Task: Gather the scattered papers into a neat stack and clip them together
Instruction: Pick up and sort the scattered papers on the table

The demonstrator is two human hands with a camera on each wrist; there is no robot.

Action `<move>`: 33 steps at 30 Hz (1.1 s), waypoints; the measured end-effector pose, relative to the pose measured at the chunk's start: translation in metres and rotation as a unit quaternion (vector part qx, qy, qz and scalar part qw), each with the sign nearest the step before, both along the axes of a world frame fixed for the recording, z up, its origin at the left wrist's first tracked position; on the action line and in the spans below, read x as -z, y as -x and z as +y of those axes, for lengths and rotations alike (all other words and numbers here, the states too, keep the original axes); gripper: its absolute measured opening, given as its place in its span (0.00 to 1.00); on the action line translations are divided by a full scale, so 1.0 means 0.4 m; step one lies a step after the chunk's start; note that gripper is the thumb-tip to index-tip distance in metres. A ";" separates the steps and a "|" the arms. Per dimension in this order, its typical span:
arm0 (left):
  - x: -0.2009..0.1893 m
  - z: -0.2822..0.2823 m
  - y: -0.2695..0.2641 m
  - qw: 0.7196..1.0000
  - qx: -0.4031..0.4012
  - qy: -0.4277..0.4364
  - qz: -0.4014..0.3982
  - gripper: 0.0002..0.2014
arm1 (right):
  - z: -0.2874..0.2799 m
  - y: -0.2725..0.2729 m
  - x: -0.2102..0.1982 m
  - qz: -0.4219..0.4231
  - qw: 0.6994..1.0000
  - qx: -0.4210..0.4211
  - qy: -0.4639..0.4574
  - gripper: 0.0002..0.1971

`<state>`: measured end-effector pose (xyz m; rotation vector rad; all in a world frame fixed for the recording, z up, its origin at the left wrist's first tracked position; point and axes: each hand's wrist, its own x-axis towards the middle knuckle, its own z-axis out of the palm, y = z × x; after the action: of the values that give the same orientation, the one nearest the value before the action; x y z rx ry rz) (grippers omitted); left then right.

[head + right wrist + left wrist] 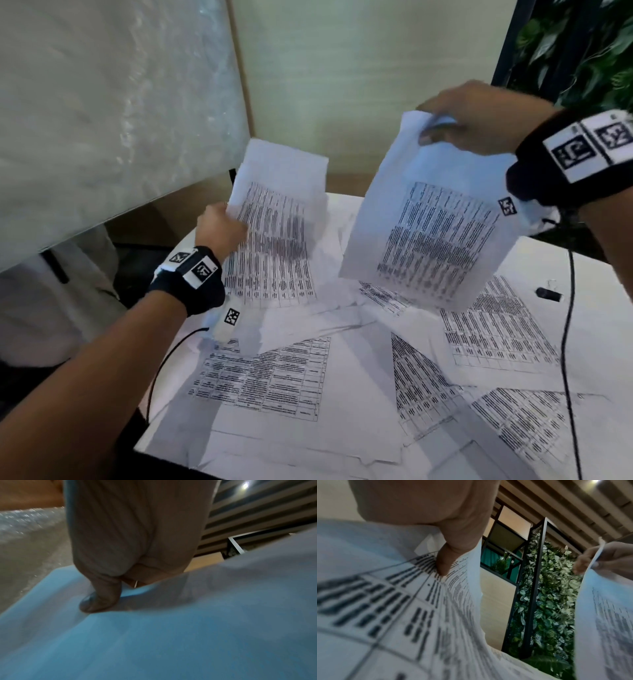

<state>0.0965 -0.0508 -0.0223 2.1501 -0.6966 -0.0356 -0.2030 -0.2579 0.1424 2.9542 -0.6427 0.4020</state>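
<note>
Several printed sheets (274, 380) lie scattered and overlapping on the white table (603, 274). My left hand (219, 229) pinches the left edge of one printed sheet (277, 219) and holds it upright above the table's back left; the thumb (443, 562) presses on the print. My right hand (459, 116) grips the top edge of a second sheet (424, 219), which hangs in the air to the right, thumb (99, 600) on its blank side (171, 635). A small black binder clip (548, 293) lies on the table at the right.
A thin black cable (568, 342) runs down the table's right side and another cable (161, 373) hangs off its left edge. A translucent panel (113, 113) stands at the back left, a plant wall (553, 595) at the back right.
</note>
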 end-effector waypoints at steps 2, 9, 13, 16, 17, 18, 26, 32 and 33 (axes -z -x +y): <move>-0.018 -0.014 0.012 0.999 0.033 0.028 0.002 0.09 | 0.023 -0.051 -0.002 0.019 1.000 -0.017 0.003 0.16; -0.043 -0.047 0.125 0.959 0.195 0.171 0.117 0.09 | 0.031 -0.269 0.204 -0.038 0.998 0.029 -0.050 0.20; 0.025 -0.068 0.139 0.970 0.232 0.010 0.073 0.17 | 0.072 -0.333 0.319 -0.067 0.992 0.023 -0.102 0.18; 0.063 -0.064 0.102 0.972 0.201 -0.063 0.100 0.18 | 0.049 -0.292 0.356 -0.113 0.975 0.035 -0.186 0.22; 0.067 -0.054 0.084 0.972 0.184 -0.061 0.130 0.18 | 0.021 -0.254 0.358 -0.115 0.968 0.059 -0.214 0.24; 0.071 -0.042 0.063 0.971 0.167 -0.059 0.159 0.18 | -0.012 -0.207 0.359 -0.101 0.960 0.092 -0.243 0.24; 0.113 0.029 -0.026 0.933 0.139 -0.089 0.319 0.18 | -0.271 0.201 0.511 0.211 0.869 0.376 -0.242 0.28; 0.138 0.020 -0.051 0.917 0.144 -0.075 0.365 0.28 | -0.158 0.190 0.518 0.159 0.869 0.398 -0.246 0.56; 0.148 0.019 -0.060 0.916 0.142 -0.073 0.368 0.30 | -0.156 0.183 0.524 0.154 0.873 0.391 -0.247 0.58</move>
<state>0.1203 -0.0433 -0.0815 1.9337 -0.5493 -1.0253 -0.2762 -0.3205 -0.0671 2.6954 -1.9937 -0.3536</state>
